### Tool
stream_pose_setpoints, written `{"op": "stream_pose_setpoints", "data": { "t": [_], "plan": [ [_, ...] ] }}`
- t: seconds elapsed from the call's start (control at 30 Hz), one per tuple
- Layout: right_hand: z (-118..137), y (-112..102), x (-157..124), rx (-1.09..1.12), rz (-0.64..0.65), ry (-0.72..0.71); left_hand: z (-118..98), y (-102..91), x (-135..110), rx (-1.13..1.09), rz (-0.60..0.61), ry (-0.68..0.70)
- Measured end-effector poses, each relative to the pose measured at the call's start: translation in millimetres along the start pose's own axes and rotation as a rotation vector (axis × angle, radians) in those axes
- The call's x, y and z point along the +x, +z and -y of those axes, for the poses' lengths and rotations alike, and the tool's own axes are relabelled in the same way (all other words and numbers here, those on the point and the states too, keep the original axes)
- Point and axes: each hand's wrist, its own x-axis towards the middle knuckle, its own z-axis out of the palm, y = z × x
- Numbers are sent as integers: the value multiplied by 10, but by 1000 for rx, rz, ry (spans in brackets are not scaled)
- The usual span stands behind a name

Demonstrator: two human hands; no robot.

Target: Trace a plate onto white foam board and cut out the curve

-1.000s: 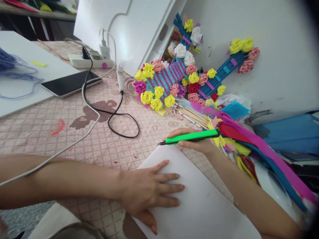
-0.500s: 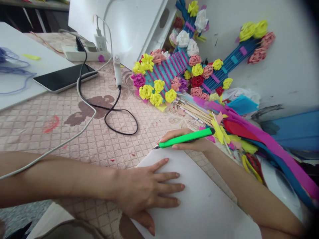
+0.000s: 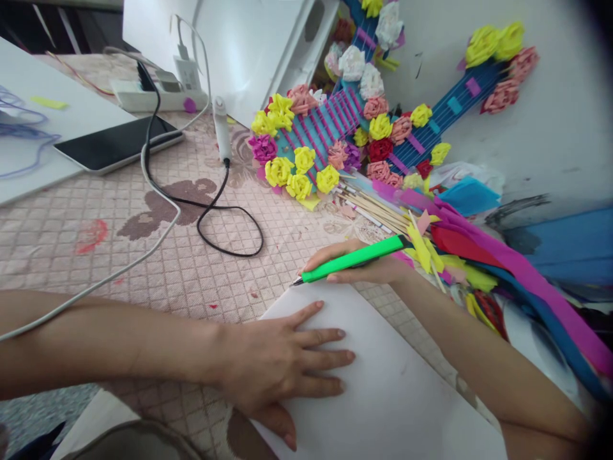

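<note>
While your left hand (image 3: pixel 272 367) lies palm down with its fingers spread wide on the white sheet (image 3: pixel 387 383), gripping nothing, your right hand (image 3: pixel 368 275) is closed around a green utility knife (image 3: pixel 354 258). You hold that knife at a slant, its dark tip pointing left, at the far corner of the sheet; whether the tip touches the sheet you cannot tell from this view. The sheet lies in front of you on the checked tablecloth (image 3: pixel 230 281), its near end running out of view at the bottom.

A white cable (image 3: pixel 105 284) passes over your left forearm and runs up towards the power strip (image 3: pixel 153 97). Near that strip you have a dark-screened tablet (image 3: pixel 112 147), lying partly on a white panel (image 3: pixel 33 172) that also bears purple yarn (image 3: pixel 19 121). A black cord (image 3: pixel 211 246) loops on the cloth, joined to a slim white device (image 3: pixel 222 131).

Beyond your right hand lie thin wooden sticks (image 3: pixel 376 209) and yellow paper scraps (image 3: pixel 424 252), with a magenta strip (image 3: pixel 520 281) stretching to the right. Behind these, a blue guitar-shaped craft piece (image 3: pixel 330 124) is decorated with coloured paper flowers (image 3: pixel 279 172).
</note>
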Motion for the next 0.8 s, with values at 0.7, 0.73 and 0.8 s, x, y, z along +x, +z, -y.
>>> {"op": "stream_pose_setpoints", "data": {
  "t": [0.7,0.73,0.8],
  "plan": [
    [12,-71,55,-32,56,-38,8,3,1,5,69,-3],
    [9,-73,54,-28,55,-39,9,-2,2,2,74,-5],
    [2,-75,49,-20,57,-33,7,-10,4,1,80,-10]
  ]
}}
